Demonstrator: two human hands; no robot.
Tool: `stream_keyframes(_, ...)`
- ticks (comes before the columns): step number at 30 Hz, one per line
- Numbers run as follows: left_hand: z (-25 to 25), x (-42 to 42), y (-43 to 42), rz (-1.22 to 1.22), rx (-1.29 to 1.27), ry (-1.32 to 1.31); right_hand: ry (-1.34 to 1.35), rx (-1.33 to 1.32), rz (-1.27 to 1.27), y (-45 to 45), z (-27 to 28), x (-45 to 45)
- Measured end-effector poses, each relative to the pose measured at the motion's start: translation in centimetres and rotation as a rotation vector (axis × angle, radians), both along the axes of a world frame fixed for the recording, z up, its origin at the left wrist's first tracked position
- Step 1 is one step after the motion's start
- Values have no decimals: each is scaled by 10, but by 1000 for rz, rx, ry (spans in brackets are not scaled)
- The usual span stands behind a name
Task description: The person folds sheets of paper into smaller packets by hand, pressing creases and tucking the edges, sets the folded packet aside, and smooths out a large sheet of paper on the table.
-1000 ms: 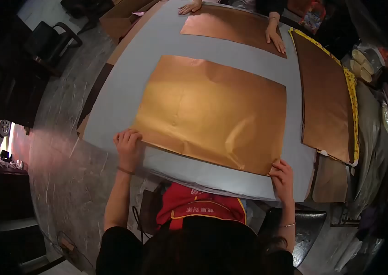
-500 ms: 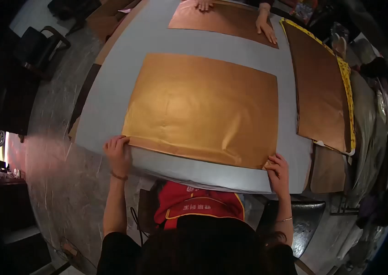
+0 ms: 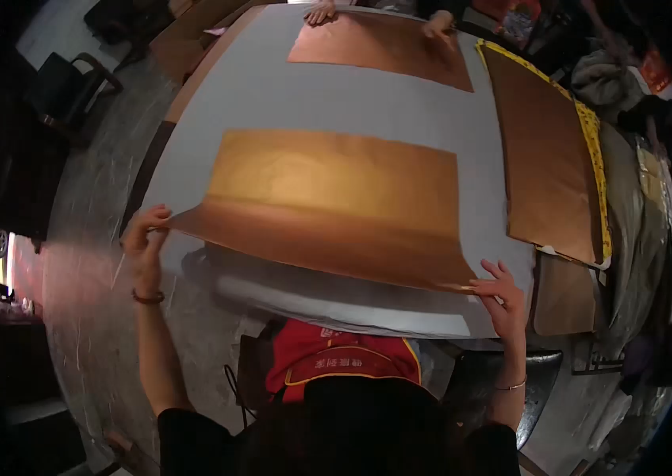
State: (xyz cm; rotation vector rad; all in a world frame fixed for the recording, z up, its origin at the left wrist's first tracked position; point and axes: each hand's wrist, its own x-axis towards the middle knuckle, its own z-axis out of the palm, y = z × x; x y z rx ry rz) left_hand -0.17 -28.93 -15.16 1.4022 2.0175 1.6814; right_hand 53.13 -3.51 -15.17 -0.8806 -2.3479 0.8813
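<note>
A gold-brown sheet [image 3: 336,178] lies over the grey table covering [image 3: 264,91], its near edge lifted off the surface and bent up. My left hand [image 3: 145,230] pinches the near left corner. At the near right corner, my right hand [image 3: 501,293] grips the sheet between thumb and finger, the other fingers partly spread. Under the raised edge a shadow falls on the grey covering. Across the table, another person's hands touch or hover over a second copper-coloured sheet [image 3: 376,47]; one of those hands is blurred.
Brown sheets with a yellow patterned edge [image 3: 546,151] lie along the table's right side. A black seat [image 3: 503,385] stands below the right edge. At the left is a dark armchair [image 3: 62,83]. Cloth and plastic are heaped at far right.
The near edge of the gold-brown sheet has risen off the table. My left hand has moved outward with its corner, while my right hand has shifted slightly right. The other person's hands have moved.
</note>
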Motion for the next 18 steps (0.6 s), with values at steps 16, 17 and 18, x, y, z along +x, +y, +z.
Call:
stream_keyframes(16,235,-55,329,-371,42,803,644,-936,-279,-53,-13,-56)
stream_keyframes(17,210,-49,364,-459,-31,612,670,-1034,-408,-59,-24,-57)
stream_keyframes(18,189,-19,379,-403,-55,634,661,-1049,-396,-66,-35,-58)
